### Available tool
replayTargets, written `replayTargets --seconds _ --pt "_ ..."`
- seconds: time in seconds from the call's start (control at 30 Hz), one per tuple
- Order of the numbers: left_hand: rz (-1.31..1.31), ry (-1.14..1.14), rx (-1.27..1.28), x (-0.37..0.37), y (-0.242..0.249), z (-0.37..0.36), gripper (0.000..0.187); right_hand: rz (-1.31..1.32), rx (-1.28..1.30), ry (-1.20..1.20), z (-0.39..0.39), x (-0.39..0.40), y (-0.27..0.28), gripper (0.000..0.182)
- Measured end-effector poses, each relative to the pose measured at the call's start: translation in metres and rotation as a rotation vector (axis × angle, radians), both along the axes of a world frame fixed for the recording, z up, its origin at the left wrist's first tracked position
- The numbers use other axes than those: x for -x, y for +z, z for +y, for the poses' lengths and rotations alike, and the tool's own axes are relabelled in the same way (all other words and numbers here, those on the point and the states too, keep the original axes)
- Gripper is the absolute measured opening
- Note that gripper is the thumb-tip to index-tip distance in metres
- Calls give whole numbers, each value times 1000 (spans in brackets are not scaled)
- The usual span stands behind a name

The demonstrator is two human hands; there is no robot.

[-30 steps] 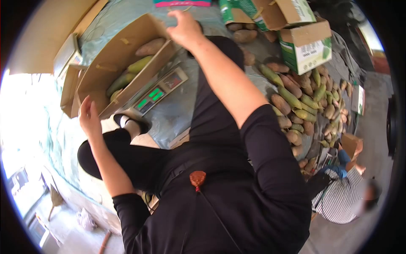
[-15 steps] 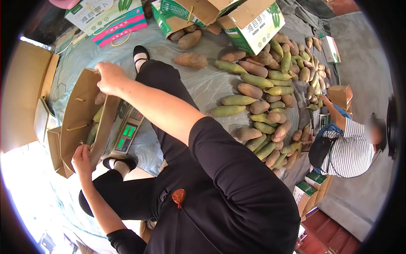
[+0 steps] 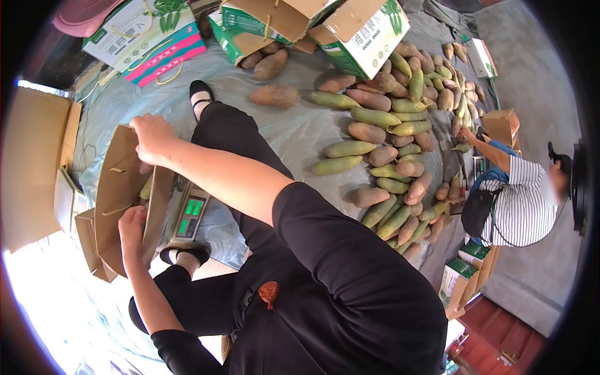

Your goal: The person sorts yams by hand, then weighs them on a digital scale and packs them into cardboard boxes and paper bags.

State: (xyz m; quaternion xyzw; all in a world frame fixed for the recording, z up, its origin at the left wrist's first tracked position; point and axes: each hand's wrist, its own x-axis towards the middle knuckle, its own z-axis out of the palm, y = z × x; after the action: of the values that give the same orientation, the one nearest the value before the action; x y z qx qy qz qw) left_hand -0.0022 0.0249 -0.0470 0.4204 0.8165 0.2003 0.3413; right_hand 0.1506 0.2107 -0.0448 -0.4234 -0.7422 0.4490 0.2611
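Note:
An open brown cardboard box (image 3: 119, 181) with yellow cord handles leans tilted at the left, beside a digital scale (image 3: 189, 215) with green lit digits. My right hand (image 3: 153, 139) is closed over the box's upper rim. My left hand (image 3: 131, 226) is at the lower part of the box opening, fingers curled together; whatever they hold is hidden. Between the hands, part of a green radish (image 3: 147, 189) shows inside the box.
Many green and brown radishes (image 3: 375, 117) lie piled on plastic sheeting to the right. Printed cartons (image 3: 369, 37) stand at the top. A co-worker in a striped shirt (image 3: 525, 206) reaches toward the pile at the far right. Another carton (image 3: 453, 281) stands lower right.
My left hand has moved up and right, further into the box opening. My right hand has shifted slightly along with the box rim. The view has tilted a little.

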Motion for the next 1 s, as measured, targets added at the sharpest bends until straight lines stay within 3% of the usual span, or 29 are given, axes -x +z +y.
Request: replayTargets --seconds 0.1,0.23,0.37,0.43,0.47,0.5,0.53,0.57,0.63,0.77,0.9,0.97,1.0 --pt "191 -97 -71 -7 17 -7 25 26 -22 -24 -1 -1 1 39" --pt "105 254 -170 26 59 -29 29 86 -67 -14 6 1 -11 32" --pt "428 326 -305 117 52 -94 24 -135 -74 3 13 -3 -3 30" --pt "704 381 -19 140 47 -123 34 -435 -51 66 22 0 10 30" --pt "514 399 203 149 48 -134 42 -457 -119 51 21 1 10 25" --pt "499 18 70 213 -12 -194 46 -555 -110 106 21 -1 27 27" --pt "505 40 79 167 35 -181 46 -610 -136 144 22 4 26 28" --pt "148 424 565 92 80 -119 52 -667 -161 177 26 7 24 30" --pt "20 419 531 93 62 -121 53 -702 -216 229 28 10 27 24" --pt "128 235 244 109 28 -129 45 -839 -148 317 36 25 37 28" --pt "210 253 279 145 -1 -143 38 -841 -210 395 54 48 18 30" --pt "285 62 282 186 -49 -166 28 -832 -285 435 51 63 28 30" --pt "399 -41 317 187 -42 -171 22 -829 -331 467 45 71 40 30"
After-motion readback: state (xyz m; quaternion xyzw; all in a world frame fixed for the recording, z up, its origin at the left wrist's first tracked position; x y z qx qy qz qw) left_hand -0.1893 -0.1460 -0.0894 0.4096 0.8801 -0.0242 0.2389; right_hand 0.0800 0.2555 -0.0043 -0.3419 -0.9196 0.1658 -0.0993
